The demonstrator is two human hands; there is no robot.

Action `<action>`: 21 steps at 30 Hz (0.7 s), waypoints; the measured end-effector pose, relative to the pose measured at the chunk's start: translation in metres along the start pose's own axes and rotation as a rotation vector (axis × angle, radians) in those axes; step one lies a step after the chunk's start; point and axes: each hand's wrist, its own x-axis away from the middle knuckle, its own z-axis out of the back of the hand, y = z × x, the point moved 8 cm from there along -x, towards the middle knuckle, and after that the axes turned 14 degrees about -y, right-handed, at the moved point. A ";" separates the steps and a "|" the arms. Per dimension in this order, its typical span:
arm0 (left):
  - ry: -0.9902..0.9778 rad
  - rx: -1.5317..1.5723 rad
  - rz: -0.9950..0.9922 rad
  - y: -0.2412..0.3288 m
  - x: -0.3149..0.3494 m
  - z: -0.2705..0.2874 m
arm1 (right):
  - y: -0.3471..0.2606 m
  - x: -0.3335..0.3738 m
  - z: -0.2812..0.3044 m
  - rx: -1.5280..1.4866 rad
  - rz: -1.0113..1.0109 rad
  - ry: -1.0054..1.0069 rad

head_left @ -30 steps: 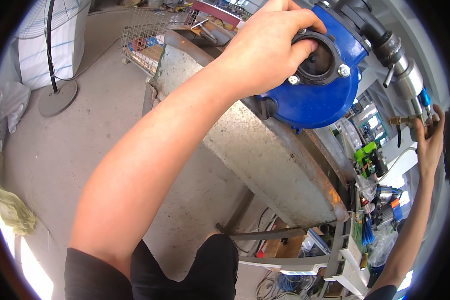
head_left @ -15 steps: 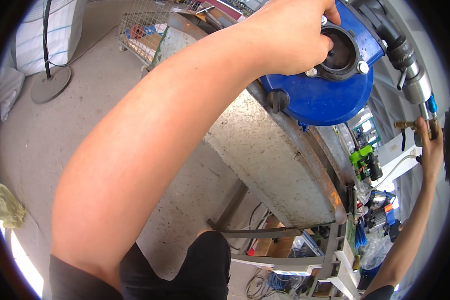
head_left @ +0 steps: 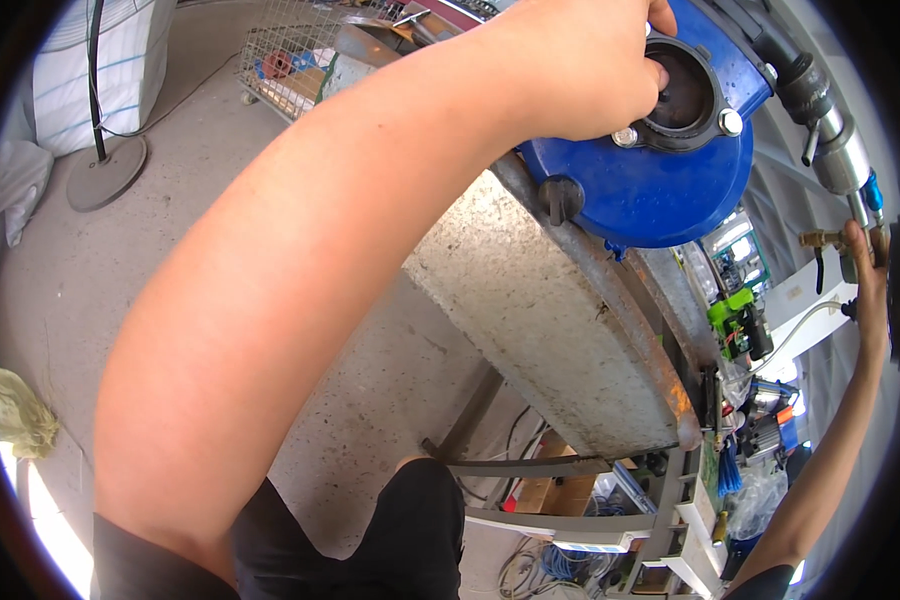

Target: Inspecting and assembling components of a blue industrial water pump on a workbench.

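Your left hand point(head_left: 595, 75) holds the left rim of the black flanged port point(head_left: 684, 98), thumb tip inside, fingers curled outside it. A second ago more thumb showed across the opening; now the port and black knob point(head_left: 560, 200) show more fully, so the hold seems kept. The blue housing point(head_left: 650, 195), upper right, beside the steel frame point(head_left: 540, 300), runs near upright, top leaning right, rounded end downward, port facing you. Your right hand point(head_left: 867, 265) is beside a brass valve point(head_left: 818, 240); its finger grip you cannot tell.
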 end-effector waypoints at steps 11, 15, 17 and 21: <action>-0.051 -0.048 -0.003 0.000 0.004 0.003 | 0.017 -0.006 0.003 0.112 -0.042 -0.068; -0.018 0.052 0.027 -0.004 0.005 0.000 | 0.014 -0.009 0.007 0.101 0.033 0.029; 0.016 0.078 0.035 -0.005 0.004 -0.001 | 0.014 -0.010 0.008 0.104 0.056 0.046; 0.056 0.000 0.040 -0.004 0.004 -0.001 | 0.021 -0.012 0.008 0.096 0.003 0.015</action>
